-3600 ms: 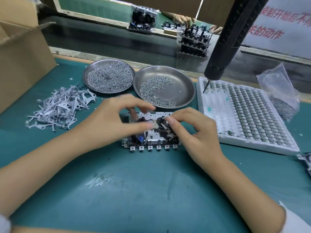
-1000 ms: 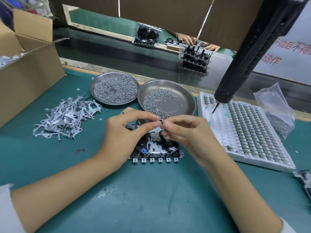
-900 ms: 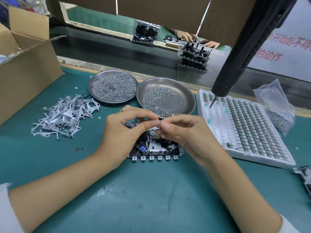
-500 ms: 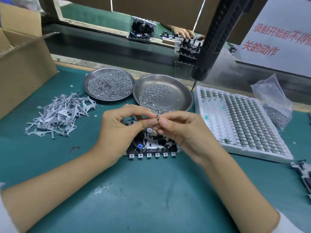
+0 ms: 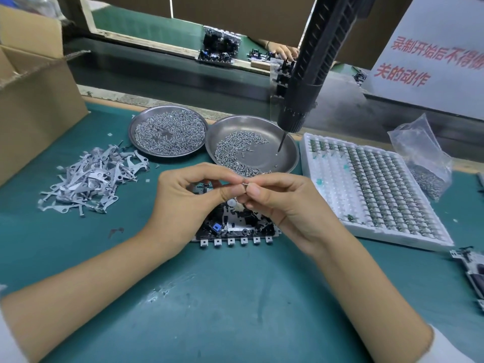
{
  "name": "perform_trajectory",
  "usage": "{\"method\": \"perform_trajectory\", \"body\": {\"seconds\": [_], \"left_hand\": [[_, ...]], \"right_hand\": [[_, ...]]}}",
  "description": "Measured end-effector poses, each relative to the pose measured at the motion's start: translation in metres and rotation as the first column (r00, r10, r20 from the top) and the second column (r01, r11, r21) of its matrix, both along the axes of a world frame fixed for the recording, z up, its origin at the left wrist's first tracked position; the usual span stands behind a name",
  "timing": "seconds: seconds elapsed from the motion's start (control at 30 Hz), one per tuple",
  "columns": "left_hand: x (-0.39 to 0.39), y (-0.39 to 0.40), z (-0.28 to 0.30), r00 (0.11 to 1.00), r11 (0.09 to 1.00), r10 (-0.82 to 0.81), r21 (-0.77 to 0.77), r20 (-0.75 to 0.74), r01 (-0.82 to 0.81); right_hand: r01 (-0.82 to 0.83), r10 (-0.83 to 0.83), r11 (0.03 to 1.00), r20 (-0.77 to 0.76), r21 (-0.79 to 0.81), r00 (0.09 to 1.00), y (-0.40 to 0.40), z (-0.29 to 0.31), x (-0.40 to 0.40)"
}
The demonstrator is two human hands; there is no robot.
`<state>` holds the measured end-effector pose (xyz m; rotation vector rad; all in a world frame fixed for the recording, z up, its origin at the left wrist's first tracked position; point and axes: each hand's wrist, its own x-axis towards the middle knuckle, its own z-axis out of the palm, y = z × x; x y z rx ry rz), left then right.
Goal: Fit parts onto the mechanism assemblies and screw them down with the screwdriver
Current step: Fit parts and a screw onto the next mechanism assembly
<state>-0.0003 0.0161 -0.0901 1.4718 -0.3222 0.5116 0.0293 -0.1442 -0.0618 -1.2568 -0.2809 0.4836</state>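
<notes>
Both hands, left (image 5: 187,203) and right (image 5: 285,205), have lifted off the mechanism (image 5: 235,226) at frame centre, fingertips now pinching a tiny part (image 5: 245,182) together, not yet fitted.

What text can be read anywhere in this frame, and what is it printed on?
"录制开始后不得做" in red, cut off by the frame's right edge, top line of the white sign behind the bench at upper right.
"关的动作" in red, second line of the same sign; its start is hidden.
No other readable text: the cardboard box, screwdriver and white parts tray show none.
</notes>
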Motion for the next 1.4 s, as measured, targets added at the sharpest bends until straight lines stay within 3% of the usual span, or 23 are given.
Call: {"method": "perform_trajectory", "body": {"seconds": [0.27,0.4,0.5,0.57,0.63,0.77,0.87,0.93,1.07,1.17,1.4], "left_hand": [[-0.006,-0.005,0.003,0.999,0.999,-0.026,0.046,0.029,0.024],[-0.009,-0.005,0.008,0.985,0.957,0.035,0.277,0.169,-0.081],[-0.008,-0.003,0.007,0.948,0.874,0.088,0.432,0.307,-0.221],[-0.008,-0.003,0.006,0.934,0.85,0.123,0.45,0.336,-0.274],[-0.007,-0.002,0.005,0.933,0.853,0.169,0.428,0.318,-0.301],[-0.004,0.003,0.004,0.971,0.923,0.21,0.303,0.114,-0.235],[-0.002,0.004,-0.001,0.975,0.956,0.221,0.202,-0.019,-0.213],[0.0,0.003,-0.003,0.975,0.962,0.216,0.183,-0.048,-0.204],[0.002,0.005,-0.004,0.976,0.966,0.207,0.171,-0.066,-0.194],[0.003,0.006,-0.004,0.974,0.969,0.208,0.154,-0.086,-0.193],[0.001,0.003,-0.003,0.972,0.972,0.208,0.134,-0.111,-0.193]], "right_hand": [[-0.154,0.144,0.985,-0.109,-0.08,0.983,-0.012,0.01,0.003],[-0.203,0.181,0.97,-0.156,-0.137,0.971,-0.016,0.013,0.004],[-0.188,0.169,0.971,-0.131,-0.148,0.977,-0.018,0.015,0.003],[-0.174,0.161,0.97,-0.089,-0.17,0.983,-0.021,0.019,0.003],[-0.127,0.136,0.945,0.01,-0.3,0.991,-0.03,0.028,0.003],[0.225,-0.045,0.728,0.282,-0.648,0.958,-0.069,0.043,0.019],[0.534,-0.214,0.458,0.496,-0.71,0.842,-0.097,0.042,0.043],[0.651,-0.231,0.343,0.611,-0.677,0.757,-0.105,0.038,0.062],[0.689,0.008,0.267,0.716,-0.674,0.698,-0.103,0.029,0.095],[0.652,0.181,0.183,0.677,-0.736,0.713,-0.099,0.023,0.112],[0.678,0.342,-0.006,0.636,-0.735,0.692,-0.09,0.026,0.129]]}}
